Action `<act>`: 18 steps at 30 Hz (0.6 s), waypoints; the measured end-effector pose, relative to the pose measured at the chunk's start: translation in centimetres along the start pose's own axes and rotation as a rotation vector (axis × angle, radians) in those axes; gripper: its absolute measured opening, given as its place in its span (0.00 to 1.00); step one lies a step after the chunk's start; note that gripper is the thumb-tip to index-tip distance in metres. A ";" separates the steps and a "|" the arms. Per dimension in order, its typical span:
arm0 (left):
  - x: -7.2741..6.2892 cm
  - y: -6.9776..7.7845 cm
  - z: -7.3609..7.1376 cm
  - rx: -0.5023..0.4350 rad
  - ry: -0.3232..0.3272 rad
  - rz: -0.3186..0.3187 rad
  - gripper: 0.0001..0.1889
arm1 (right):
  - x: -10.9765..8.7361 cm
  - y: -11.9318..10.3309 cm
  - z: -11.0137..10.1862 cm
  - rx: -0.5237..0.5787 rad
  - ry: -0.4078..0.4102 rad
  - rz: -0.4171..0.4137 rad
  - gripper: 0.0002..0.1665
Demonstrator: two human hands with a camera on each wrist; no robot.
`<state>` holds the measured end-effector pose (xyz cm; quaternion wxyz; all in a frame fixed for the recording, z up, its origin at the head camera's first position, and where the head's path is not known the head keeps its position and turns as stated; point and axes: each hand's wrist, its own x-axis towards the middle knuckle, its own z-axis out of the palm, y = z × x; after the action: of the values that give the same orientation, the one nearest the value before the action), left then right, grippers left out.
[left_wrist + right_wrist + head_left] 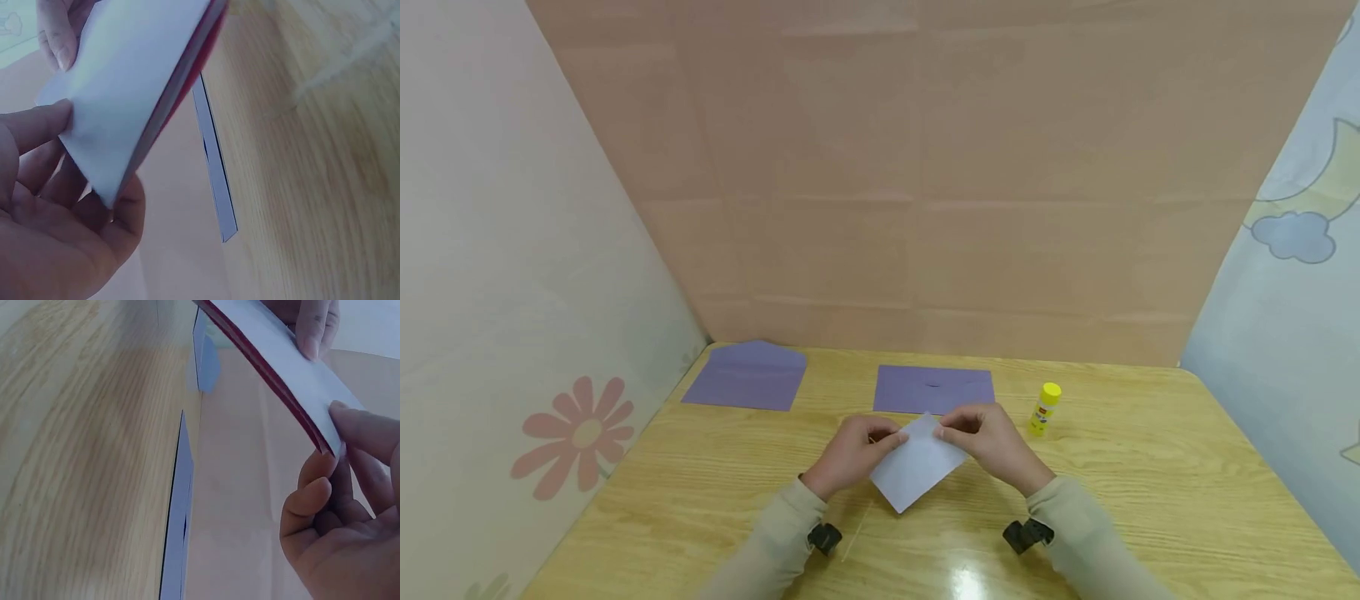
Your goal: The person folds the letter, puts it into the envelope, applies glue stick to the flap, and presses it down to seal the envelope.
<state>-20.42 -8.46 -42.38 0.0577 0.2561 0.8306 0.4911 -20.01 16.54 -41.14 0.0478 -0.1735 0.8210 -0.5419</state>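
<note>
Forearms (778, 529) inward, hands (852, 454) on paper (917, 468)

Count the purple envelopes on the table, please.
2: the left envelope lies at the far left of the table, the middle envelope just beyond the held paper. Others behind it could be hidden.

From afar, I see the middle envelope (934, 393) behind the paper (917, 468). 1 more envelope (747, 379) lies left of it, the glue stick (1044, 408) right.
</note>
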 end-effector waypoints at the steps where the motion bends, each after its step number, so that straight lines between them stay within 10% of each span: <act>1: 0.0 0.0 0.0 -0.001 0.009 0.000 0.10 | 0.0 0.0 0.0 -0.004 0.000 -0.002 0.13; 18: -0.4 -1.4 -1.8 -0.041 -0.141 -0.056 0.11 | -0.1 0.4 -1.2 -0.058 0.118 0.007 0.08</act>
<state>-21.21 -10.65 -42.69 0.1351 0.2654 0.8210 0.4871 -20.32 17.74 -41.00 -0.0039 -0.1398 0.8384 -0.5268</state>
